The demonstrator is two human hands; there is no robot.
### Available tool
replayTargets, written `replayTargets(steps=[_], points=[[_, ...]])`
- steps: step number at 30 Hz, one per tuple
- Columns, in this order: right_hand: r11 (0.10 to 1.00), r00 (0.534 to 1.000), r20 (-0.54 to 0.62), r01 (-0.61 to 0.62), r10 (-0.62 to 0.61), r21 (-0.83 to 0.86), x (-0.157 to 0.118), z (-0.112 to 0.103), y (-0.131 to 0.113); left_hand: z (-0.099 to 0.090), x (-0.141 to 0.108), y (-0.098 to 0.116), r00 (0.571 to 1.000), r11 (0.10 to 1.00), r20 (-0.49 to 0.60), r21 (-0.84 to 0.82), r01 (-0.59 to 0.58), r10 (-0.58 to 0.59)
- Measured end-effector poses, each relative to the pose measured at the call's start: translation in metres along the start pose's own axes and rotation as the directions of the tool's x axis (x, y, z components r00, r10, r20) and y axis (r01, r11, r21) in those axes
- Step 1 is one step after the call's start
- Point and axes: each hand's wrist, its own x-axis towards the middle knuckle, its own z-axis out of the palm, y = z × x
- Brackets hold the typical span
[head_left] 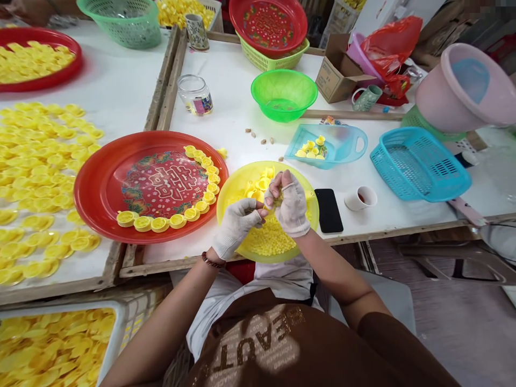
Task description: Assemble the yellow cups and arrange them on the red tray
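head view: left hand [236, 226], white cut-finger glove, narrow pinch; right hand [291, 207], same glove, narrow pinch; both close on a small yellow plastic piece [271, 198] at centre, above a yellow plastic basin [228, 212]; yellow caps [159, 223] line the lower right rim of a red tray [83, 188], centre left.

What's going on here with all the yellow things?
A person in white gloves is working with both hands. The left hand and right hand pinch a small yellow piece above a yellow bowl. Beside it, a red plate holds a curved row of yellow caps.
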Motion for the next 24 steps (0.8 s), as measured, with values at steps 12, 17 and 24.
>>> replayTargets(steps=[12,17,24], points=[[0.983,0.982,-0.036,-0.185,0.185,0.012,-0.001,-0.022,-0.005,-0.006,-0.011,0.003,1.0,1.0,-0.025,0.024,-0.013,0.014],[0.952,0.952,-0.05,-0.304,0.302,-0.039,-0.009,-0.028,0.006,-0.002,-0.015,-0.003,0.972,0.874,-0.05,0.449,-0.184,0.23],[0.882,0.971,0.187,-0.041,0.145,-0.469,-0.016,-0.031,-0.009,-0.005,-0.013,-0.01,0.945,0.823,-0.011,0.495,-0.278,0.326]])
